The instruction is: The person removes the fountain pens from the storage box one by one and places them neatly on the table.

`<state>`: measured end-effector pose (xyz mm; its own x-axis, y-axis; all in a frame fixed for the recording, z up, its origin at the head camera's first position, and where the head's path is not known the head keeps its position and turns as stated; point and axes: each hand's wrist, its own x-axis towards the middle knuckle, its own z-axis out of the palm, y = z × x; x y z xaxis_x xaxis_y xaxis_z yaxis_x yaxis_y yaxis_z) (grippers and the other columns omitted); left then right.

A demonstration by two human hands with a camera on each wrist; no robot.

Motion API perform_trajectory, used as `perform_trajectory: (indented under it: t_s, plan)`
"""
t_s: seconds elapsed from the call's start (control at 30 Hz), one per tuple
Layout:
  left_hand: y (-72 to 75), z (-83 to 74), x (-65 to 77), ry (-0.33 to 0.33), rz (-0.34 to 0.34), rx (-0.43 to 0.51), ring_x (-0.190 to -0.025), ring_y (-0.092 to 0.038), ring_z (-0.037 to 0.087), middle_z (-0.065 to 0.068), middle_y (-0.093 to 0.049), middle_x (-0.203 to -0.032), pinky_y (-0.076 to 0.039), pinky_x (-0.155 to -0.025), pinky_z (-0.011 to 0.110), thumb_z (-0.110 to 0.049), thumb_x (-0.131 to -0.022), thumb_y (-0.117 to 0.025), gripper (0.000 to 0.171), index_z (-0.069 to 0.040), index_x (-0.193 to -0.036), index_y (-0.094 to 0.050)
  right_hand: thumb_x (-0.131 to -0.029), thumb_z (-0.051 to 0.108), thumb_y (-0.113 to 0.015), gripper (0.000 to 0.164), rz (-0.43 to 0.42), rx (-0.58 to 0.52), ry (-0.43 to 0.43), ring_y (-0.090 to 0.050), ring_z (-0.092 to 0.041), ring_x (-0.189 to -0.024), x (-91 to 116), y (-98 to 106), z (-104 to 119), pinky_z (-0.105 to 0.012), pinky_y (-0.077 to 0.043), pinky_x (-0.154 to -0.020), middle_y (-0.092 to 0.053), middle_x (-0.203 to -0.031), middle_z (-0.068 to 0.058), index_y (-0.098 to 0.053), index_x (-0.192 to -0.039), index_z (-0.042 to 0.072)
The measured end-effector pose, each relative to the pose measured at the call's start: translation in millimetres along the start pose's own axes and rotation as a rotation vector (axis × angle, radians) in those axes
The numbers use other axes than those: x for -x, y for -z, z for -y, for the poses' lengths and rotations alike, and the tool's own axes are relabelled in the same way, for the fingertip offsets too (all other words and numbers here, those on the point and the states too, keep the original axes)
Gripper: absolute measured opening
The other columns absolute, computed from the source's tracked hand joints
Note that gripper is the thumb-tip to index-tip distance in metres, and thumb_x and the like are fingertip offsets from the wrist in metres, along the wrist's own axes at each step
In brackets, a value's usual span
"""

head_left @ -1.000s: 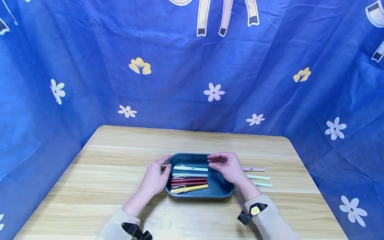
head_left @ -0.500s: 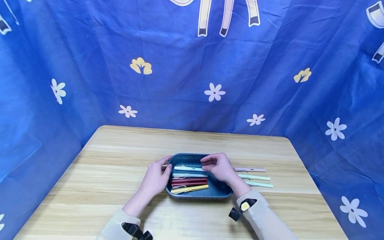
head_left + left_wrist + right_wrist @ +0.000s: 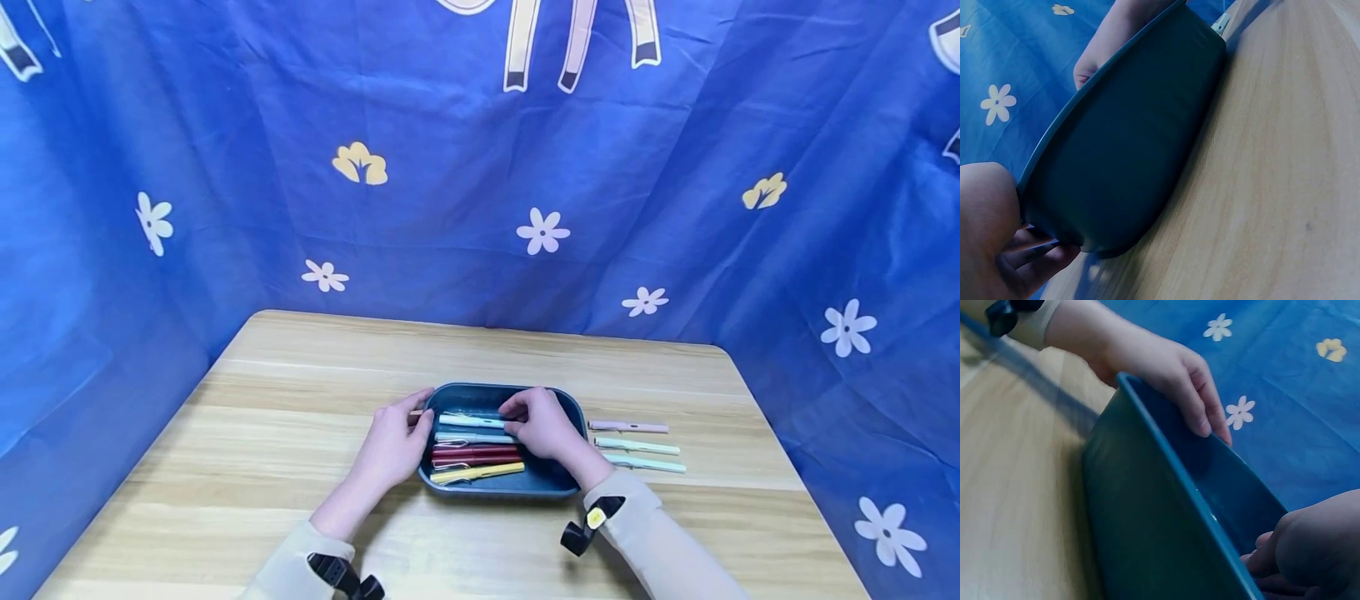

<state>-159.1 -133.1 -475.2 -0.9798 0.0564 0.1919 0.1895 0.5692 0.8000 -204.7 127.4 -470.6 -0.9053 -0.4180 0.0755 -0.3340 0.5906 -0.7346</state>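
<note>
A dark teal open box [image 3: 555, 483] sits on the table with pens side by side in it: a light blue pen [image 3: 472, 422], a grey-blue pen [image 3: 468, 438], dark red pens [image 3: 476, 455] and a yellow pen [image 3: 480, 472]. My left hand [image 3: 393, 442] grips the box's left end, thumb at the rim and fingers against the outer wall. Inside the box, my right hand [image 3: 546, 427] has thumb and index finger at the right end of the light blue pen; I cannot tell whether they pinch it. The box wall partly hides these fingertips in the right wrist view.
To the right of the box lie a lilac pen [image 3: 628, 427] and two pale green pens, one at the middle [image 3: 637, 447] and one nearer [image 3: 645, 462]. The wooden table [image 3: 300, 400] has a blue patterned curtain [image 3: 450, 208] hanging around its back and sides.
My right hand has moved left and down into the box, to the light blue pen's end. More of the pens on the table shows beside it. The left hand keeps its grip.
</note>
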Motion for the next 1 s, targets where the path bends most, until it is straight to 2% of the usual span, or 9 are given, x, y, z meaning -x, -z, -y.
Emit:
perform_trajectory:
  t_s: [0.13, 0.33, 0.53, 0.77, 1.0]
  plan:
    - [0.0, -0.3, -0.2, 0.004, -0.003, 0.002, -0.108, -0.074, 0.033, 0.026, -0.069, -0.13, -0.058, -0.099, 0.049, -0.011, -0.105, -0.062, 0.042, 0.001, -0.145, -0.061, -0.092, -0.005, -0.076, 0.014, 0.018, 0.044, -0.006, -0.073, -0.021, -0.094, -2.0, -0.6, 4.0, -0.04, -0.061, -0.085, -0.077, -0.098, -0.006, -0.079, -0.105, 0.0]
    - [-0.4, -1.5, 0.1, 0.004, -0.003, 0.004, -0.109, -0.074, 0.034, 0.026, -0.069, -0.131, -0.058, -0.099, 0.049, -0.011, -0.105, -0.062, 0.042, 0.001, -0.145, -0.061, -0.093, -0.005, -0.075, 0.016, 0.04, 0.107, -0.049, -0.069, -0.018, -0.094, -2.8, -3.3, 5.3, -0.039, -0.06, -0.085, -0.076, -0.098, -0.005, -0.079, -0.105, 0.003]
    - [-1.2, -0.8, -0.4, 0.008, -0.003, 0.002, -0.11, -0.074, 0.034, 0.026, -0.069, -0.131, -0.058, -0.099, 0.048, -0.011, -0.105, -0.062, 0.042, 0.001, -0.145, -0.061, -0.092, -0.006, -0.075, 0.018, 0.051, 0.15, -0.025, -0.067, -0.017, -0.09, -1.4, -3.7, 5.8, -0.038, -0.06, -0.082, -0.075, -0.097, -0.006, -0.079, -0.106, 0.004]
    - [-1.0, -0.6, -0.1, 0.011, -0.002, 0.004, -0.111, -0.074, 0.034, 0.025, -0.069, -0.131, -0.057, -0.1, 0.049, -0.011, -0.105, -0.062, 0.043, 0.001, -0.146, -0.061, -0.093, -0.009, -0.071, 0.019, 0.026, 0.142, 0.011, -0.066, -0.013, -0.087, -0.4, -4.1, 5.6, -0.034, -0.059, -0.08, -0.073, -0.093, -0.002, -0.077, -0.103, 0.006]
    - [-0.8, -1.0, -0.1, 0.015, -0.002, -0.003, -0.111, -0.074, 0.034, 0.024, -0.069, -0.131, -0.057, -0.101, 0.05, -0.012, -0.105, -0.062, 0.043, 0.001, -0.146, -0.061, -0.093, -0.013, -0.066, 0.021, -0.016, 0.09, 0.05, -0.068, -0.013, -0.084, 0.1, -2.3, 5.9, -0.032, -0.06, -0.08, -0.073, -0.093, -0.004, -0.075, -0.106, 0.0]
